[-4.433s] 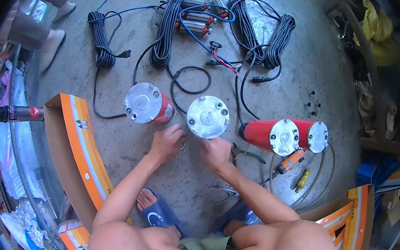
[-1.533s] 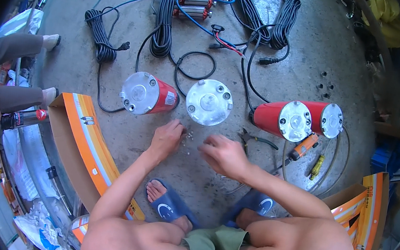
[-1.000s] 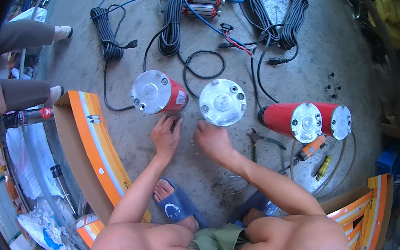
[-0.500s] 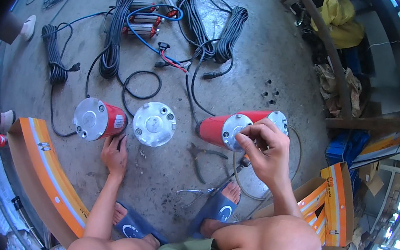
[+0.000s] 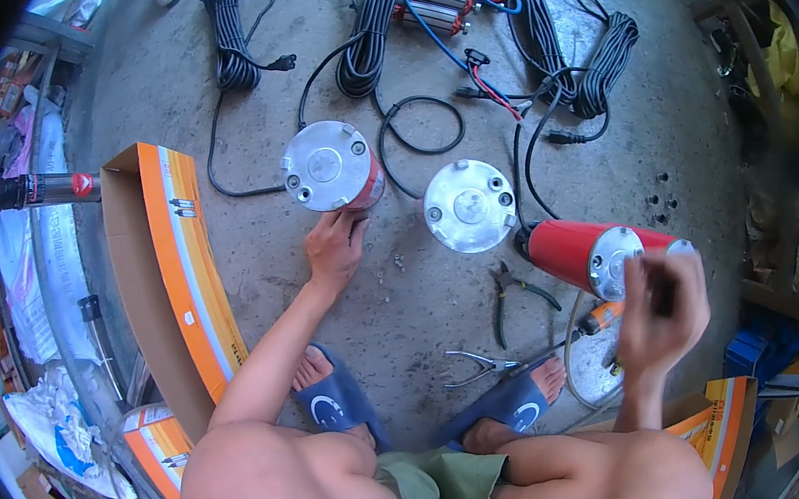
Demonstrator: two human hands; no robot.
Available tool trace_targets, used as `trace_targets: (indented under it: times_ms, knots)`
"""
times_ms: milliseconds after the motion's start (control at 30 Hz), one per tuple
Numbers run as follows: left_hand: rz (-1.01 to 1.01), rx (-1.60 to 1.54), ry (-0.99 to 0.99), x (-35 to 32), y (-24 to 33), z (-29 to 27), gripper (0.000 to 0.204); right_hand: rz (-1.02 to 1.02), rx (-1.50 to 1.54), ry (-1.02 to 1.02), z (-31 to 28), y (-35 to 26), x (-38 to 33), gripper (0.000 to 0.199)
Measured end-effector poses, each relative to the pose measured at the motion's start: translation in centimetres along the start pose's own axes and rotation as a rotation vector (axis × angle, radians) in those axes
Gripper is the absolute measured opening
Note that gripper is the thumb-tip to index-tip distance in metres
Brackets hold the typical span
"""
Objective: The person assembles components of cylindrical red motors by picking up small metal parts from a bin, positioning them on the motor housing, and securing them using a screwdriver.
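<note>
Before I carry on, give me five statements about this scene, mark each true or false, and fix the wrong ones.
1. The left hand is at the near side of the leftmost red cylinder. True.
2. The right hand rests on the middle cylinder. False: the right hand, blurred, is raised over by the two red cylinders on the right.
3. Coiled black cables lie beyond the cylinders. True.
4. The silver pliers are inside a cardboard box. False: the silver pliers lie on the floor near the right sandal.
5. The orange tool lies right of the dark-handled cutters. True.
</note>
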State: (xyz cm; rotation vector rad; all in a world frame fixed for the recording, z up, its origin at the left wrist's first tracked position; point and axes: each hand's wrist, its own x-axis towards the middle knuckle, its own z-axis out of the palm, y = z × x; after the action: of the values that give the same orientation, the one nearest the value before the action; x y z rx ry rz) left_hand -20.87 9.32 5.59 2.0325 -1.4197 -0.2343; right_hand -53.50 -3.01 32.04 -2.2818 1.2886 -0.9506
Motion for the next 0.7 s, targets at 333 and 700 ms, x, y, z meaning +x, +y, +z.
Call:
trace_targets:
  times_ms: [333,700]
  knots:
    - [-0.249,-0.341,-0.008,-1.7,1.5,-5.9,0.012,-0.435,0.071,-0.753,25.8,3.6,-8.5,0.018]
    - [0.463,-0.452,-0.628,8.0,22.5,-22.6,0.02,-0.763,0.048,-0.728,29.2,2.4,-8.5,0.016]
